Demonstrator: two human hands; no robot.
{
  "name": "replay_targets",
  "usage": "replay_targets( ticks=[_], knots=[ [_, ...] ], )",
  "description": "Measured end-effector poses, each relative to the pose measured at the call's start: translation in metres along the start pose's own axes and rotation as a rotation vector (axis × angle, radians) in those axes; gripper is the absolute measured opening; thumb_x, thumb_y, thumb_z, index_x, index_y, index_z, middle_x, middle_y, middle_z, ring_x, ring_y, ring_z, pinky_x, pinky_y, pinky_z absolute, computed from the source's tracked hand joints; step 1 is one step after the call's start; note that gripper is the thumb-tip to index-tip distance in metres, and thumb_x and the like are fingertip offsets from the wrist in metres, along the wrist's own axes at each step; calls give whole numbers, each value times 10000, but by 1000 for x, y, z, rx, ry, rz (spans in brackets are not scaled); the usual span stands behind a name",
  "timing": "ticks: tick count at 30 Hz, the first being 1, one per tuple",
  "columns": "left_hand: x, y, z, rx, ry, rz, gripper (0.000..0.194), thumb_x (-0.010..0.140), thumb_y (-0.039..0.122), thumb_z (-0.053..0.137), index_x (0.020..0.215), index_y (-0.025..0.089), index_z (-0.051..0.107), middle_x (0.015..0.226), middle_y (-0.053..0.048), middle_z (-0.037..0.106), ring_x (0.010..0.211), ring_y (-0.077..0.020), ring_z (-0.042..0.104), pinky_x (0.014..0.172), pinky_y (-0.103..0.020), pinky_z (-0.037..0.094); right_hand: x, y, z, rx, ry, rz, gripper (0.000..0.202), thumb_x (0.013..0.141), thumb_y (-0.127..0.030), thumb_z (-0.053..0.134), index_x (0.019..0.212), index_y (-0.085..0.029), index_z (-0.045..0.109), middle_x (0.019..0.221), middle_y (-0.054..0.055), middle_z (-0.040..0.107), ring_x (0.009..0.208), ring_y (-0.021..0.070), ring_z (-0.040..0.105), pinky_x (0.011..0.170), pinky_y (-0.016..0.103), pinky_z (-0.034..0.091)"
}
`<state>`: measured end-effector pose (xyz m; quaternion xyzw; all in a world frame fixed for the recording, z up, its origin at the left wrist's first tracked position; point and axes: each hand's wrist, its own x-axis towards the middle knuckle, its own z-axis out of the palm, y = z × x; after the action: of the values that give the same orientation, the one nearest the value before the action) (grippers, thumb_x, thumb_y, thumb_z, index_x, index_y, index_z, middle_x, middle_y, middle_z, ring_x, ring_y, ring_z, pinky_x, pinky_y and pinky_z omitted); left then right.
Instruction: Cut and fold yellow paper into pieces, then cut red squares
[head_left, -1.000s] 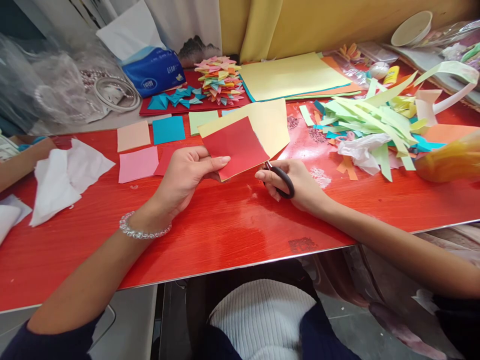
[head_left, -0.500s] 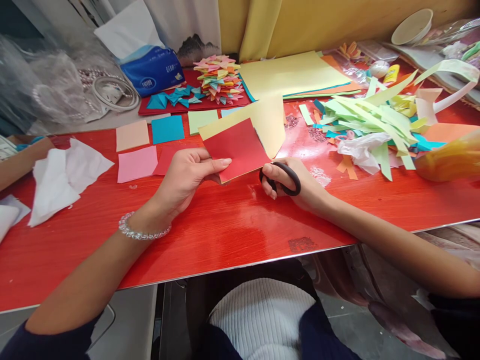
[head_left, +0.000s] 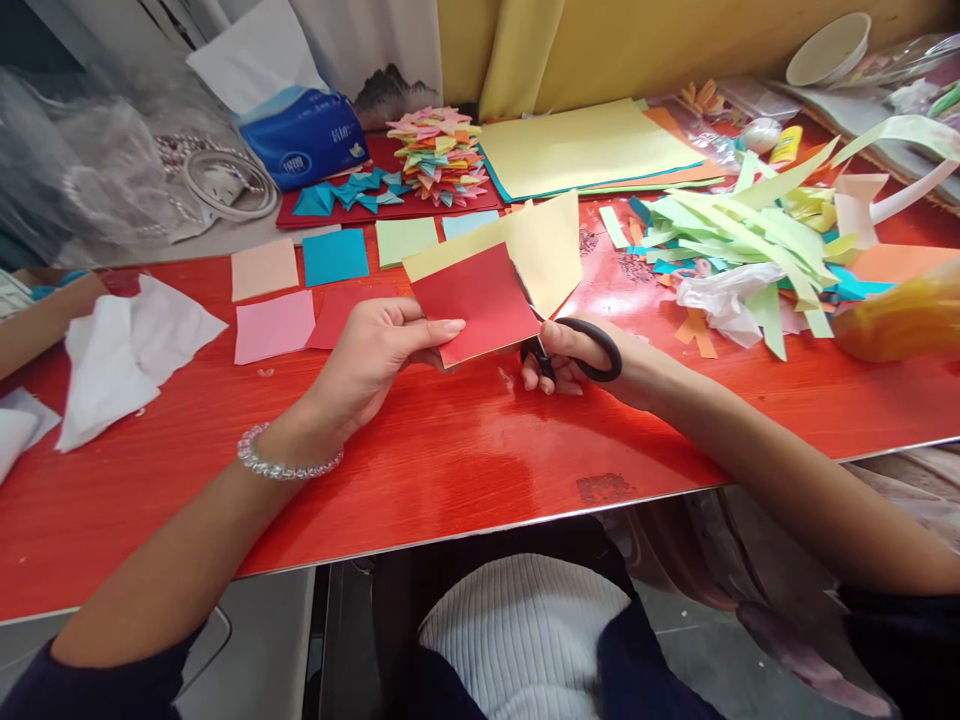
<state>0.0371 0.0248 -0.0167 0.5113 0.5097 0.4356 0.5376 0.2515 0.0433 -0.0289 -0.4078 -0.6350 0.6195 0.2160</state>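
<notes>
Between the thumb and fingers of my left hand [head_left: 394, 340] is a red paper square [head_left: 480, 305], lying over a larger pale yellow sheet [head_left: 547, 250]. My right hand [head_left: 592, 360] has its fingers through the black handles of a pair of scissors [head_left: 607, 350]. The handles are spread apart. The blades lie along the right edge of the red square, and the yellow sheet is split from the strip beside them. Paper hides part of the blades. Left of my hands lie a pink square [head_left: 274, 326], a blue square [head_left: 336, 257] and a peach square [head_left: 263, 269].
Heaped at the right are pale green paper strips [head_left: 750, 235]. Behind stand a folded-paper stack [head_left: 439, 155], a yellow sheet pile [head_left: 585, 150] and a blue tissue pack [head_left: 304, 140]. Crumpled white tissue [head_left: 112, 350] lies left on the red table [head_left: 420, 470].
My right hand has shifted slightly right, and the scissor handles have spread wider. The yellow sheet's right part has moved a little rightward. My left hand has barely moved.
</notes>
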Motion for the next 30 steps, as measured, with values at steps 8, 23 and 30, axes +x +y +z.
replay_targets(
  ticks=[8,23,30],
  knots=[
    [3,3,-5,-42,37,-24,288,668,204,728,516,155,488,554,19,563,506,-86,582,535,-204,494,-5,1,-8,128,-209,29,597,721,-727,476,665,-148,612,769,91,682,616,130,605,468,219,431],
    [11,12,-25,-22,66,-128,264,639,142,741,503,156,515,532,20,542,493,-90,585,579,-231,529,-28,-25,-43,-139,-466,25,575,654,-636,624,923,-132,684,791,86,695,637,140,610,572,241,462],
    [11,13,-26,35,47,-123,274,637,143,742,493,151,509,526,19,522,483,-101,579,562,-257,513,-17,-20,-42,-188,-491,-9,716,711,-696,466,1005,-79,677,869,128,705,685,141,624,611,248,454]
  ],
)
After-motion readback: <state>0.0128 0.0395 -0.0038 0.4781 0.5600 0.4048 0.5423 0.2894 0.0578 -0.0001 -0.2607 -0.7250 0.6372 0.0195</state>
